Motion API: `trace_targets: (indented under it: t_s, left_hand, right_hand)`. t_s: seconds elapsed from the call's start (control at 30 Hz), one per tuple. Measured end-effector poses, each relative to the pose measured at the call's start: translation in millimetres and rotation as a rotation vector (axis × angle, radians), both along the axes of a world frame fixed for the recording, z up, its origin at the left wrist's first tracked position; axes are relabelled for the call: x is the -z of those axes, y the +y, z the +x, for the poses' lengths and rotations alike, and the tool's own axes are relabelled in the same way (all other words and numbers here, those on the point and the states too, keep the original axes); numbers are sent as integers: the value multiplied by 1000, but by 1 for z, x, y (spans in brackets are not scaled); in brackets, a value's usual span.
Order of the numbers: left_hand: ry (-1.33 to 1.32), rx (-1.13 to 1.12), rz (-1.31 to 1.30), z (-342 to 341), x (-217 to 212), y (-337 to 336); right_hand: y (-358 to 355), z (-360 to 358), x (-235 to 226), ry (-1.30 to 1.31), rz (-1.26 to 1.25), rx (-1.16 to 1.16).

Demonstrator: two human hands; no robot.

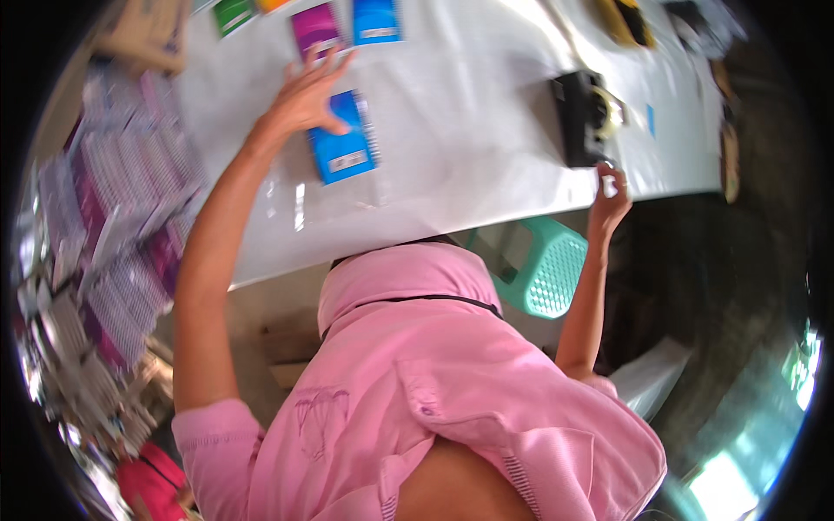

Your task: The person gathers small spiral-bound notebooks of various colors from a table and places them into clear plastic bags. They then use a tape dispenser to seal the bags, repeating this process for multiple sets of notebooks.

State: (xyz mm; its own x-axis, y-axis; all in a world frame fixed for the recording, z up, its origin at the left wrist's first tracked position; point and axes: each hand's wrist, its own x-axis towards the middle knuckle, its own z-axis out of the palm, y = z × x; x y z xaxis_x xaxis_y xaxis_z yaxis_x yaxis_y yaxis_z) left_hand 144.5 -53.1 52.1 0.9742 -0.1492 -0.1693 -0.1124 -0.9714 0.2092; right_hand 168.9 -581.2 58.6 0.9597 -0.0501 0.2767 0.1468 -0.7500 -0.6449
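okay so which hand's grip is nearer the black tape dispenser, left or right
Right. The right grip is at the near end of the black tape dispenser; contact is unclear. The left grip is well to its left, spread partly over the nearer blue notebook.

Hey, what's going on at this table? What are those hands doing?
A person in a pink shirt is at a shiny white-covered table. The left hand is spread out, its thumb over a small blue spiral notebook and its fingers reaching to a purple notebook. The right hand has its fingers at the near end of a black tape dispenser; I can't tell whether they grip anything.
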Motion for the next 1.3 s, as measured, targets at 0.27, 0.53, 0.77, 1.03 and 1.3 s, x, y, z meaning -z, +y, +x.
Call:
trace_targets:
  t_s: [0.27, 0.53, 0.77, 1.03, 1.3]
  left_hand:
    - [75, 31, -88, 11, -3, 5]
    - [82, -39, -162, 6, 6, 14]
    - [30, -101, -242, 0, 16, 14]
    - [0, -75, -220, 2, 20, 17]
    - [31, -67, -235, 1, 23, 16]
  right_hand:
    - [-94, 89, -30, 798, 294, 49]
    - [-89, 98, -14, 909, 601, -198]
    - [-96, 33, 56, 410, 1391, -257]
    - [-85, 47, -19, 272, -752, 275]
    - [308, 21, -50, 596, 71, -1061]
